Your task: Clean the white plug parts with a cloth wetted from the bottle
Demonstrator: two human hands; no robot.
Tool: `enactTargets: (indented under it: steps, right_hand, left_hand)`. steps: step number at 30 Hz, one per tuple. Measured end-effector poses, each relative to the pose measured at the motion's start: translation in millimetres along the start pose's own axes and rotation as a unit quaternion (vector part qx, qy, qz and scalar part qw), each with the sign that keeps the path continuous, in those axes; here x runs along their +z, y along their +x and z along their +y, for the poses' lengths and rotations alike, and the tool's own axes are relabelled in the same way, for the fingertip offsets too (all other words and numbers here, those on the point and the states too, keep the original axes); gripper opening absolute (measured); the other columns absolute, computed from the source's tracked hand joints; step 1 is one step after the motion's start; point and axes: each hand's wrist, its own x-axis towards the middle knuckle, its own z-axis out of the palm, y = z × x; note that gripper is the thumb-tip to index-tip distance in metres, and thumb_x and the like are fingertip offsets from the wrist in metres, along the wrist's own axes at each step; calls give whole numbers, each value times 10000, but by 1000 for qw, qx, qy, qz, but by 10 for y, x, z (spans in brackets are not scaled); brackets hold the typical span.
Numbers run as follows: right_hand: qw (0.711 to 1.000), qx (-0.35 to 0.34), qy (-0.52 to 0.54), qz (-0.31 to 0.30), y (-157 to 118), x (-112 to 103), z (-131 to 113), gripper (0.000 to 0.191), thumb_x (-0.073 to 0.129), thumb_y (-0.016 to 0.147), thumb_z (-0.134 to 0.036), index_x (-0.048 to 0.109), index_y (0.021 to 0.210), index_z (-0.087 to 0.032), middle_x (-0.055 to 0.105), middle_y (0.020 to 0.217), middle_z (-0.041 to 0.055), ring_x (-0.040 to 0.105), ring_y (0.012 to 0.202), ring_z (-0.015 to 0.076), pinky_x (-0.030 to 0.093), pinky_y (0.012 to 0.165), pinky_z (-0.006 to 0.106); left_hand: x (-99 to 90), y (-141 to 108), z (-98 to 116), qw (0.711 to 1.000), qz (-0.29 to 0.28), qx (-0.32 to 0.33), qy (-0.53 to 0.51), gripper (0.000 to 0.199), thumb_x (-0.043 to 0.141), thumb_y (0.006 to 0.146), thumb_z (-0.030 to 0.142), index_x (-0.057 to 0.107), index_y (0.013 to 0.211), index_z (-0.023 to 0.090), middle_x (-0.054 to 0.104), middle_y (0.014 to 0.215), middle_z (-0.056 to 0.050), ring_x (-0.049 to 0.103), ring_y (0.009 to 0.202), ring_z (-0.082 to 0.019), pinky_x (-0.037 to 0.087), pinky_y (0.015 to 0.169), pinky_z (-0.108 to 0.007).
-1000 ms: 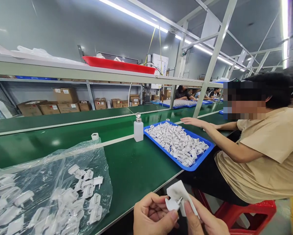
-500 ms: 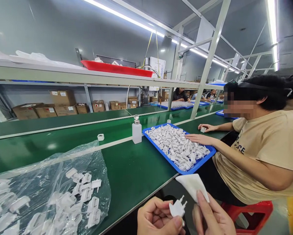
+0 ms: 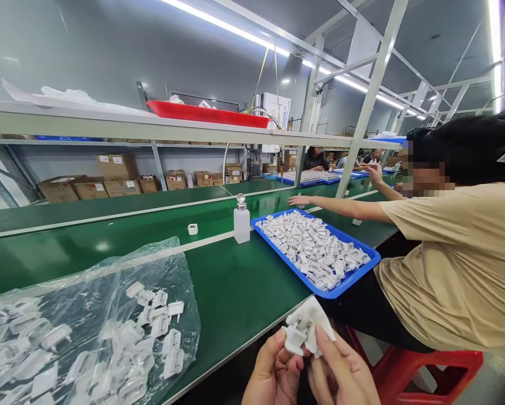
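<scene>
Clearly, both hands of the person were occupied, at the near side of the scene, just before the near edge of the green table [image 3: 222, 292]. The left hand [image 3: 273, 365] had its grip closed around a white plug piece [image 3: 295, 338], with the thumb and the fingers at its sides. Two thin pins rose from this piece, on the side turned toward the right hand [image 3: 345, 368]. The right hand kept its grip pinched on a folded white cloth [image 3: 315, 311], which stood upright directly behind the pins. Whether the cloth pressed on both pins, I could not tell.

On the left of the table lay a clear plastic bag [image 3: 192, 315] with many white plug parts [image 3: 173, 363]; whether all of them were inside it was not certain. Beyond it, a small white housing [image 3: 192, 229] lay alone. Near the middle stood a white bottle [image 3: 241, 226] with a metal top, upright, just beside a blue tray [image 3: 350, 282]. This tray was filled with a heap of white pieces [image 3: 311, 247].

At the right sat a co-worker [image 3: 459, 270] in a beige shirt, on a red stool [image 3: 429, 365]. One arm of this person was stretched over the far part of the tray, and the other hand was raised. Farther away, a red tray [image 3: 210, 116] rested on a raised shelf [image 3: 108, 125], and cardboard boxes [image 3: 117, 167] stood behind.
</scene>
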Motion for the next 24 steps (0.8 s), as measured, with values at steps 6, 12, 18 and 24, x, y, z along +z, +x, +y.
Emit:
enactTargets:
  steps: [6, 12, 18, 24]
  right_hand:
    - [986, -87, -76, 120, 25, 28, 185, 583, 846, 676, -651, 770, 945, -139, 404, 341, -83, 305, 306, 63, 207, 318, 186]
    - [991, -90, -55, 82, 113, -16, 230, 527, 844, 720, -592, 769, 941, -120, 394, 326, -83, 254, 311, 35, 164, 361, 163]
    - [971, -167, -79, 150, 183, -133, 186, 441, 805, 786, -558, 704, 887, -141, 440, 352, -90, 335, 321, 39, 217, 381, 165]
    - [844, -306, -372, 236, -32, -41, 106, 439, 646, 911, -520, 797, 1103, -156, 581, 440, -26, 543, 391, 134, 457, 508, 247]
  left_hand:
    - [92, 33, -215, 969, 28, 213, 122, 415, 1022, 468, 314, 793, 731, 89, 799, 663, -113, 721, 500, -143, 579, 493, -150]
    - [-30, 77, -235, 773, 100, 521, 347, 298, 921, 639, 212, 835, 924, 213, 843, 857, -56, 792, 683, -221, 661, 684, -262]
    - [-126, 112, -94, 659, 58, 614, 430, 389, 875, 700, 116, 822, 1047, 284, 840, 873, -8, 771, 643, -178, 648, 655, -240]
    - [-131, 51, -71, 594, 52, 654, 466, 389, 830, 743, 72, 817, 1059, 297, 843, 981, -18, 795, 782, -218, 638, 775, -296]
